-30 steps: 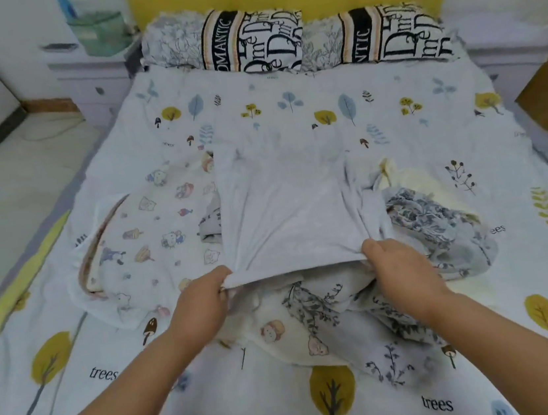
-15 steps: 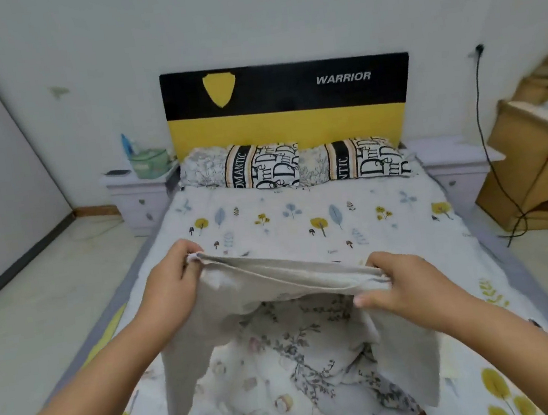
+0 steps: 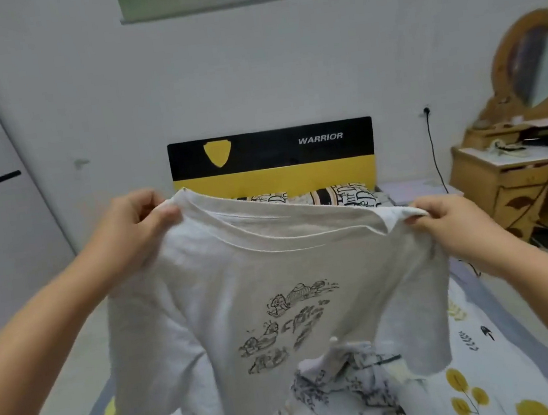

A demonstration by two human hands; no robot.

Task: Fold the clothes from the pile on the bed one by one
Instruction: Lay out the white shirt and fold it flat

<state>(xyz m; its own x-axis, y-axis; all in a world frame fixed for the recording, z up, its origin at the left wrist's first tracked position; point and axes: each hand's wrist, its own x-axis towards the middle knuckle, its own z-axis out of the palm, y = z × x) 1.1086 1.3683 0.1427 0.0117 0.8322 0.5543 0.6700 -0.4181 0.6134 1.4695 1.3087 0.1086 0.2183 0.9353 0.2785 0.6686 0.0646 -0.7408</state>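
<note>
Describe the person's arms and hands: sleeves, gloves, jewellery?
Both forearms are bare up to the frame edge, no sleeves showing. The left hand and right hand wear no gloves; no rings, watch or bracelets are visible. Fingernails look short and unpainted.

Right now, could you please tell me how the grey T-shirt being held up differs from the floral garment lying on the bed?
The grey T-shirt hangs spread in the air, with the left hand and right hand gripping its shoulders; the floral garment lies crumpled on the bed. The T-shirt is plain grey with one dark cartoon print, while the floral garment is patterned all over. Both are unfolded.
</note>
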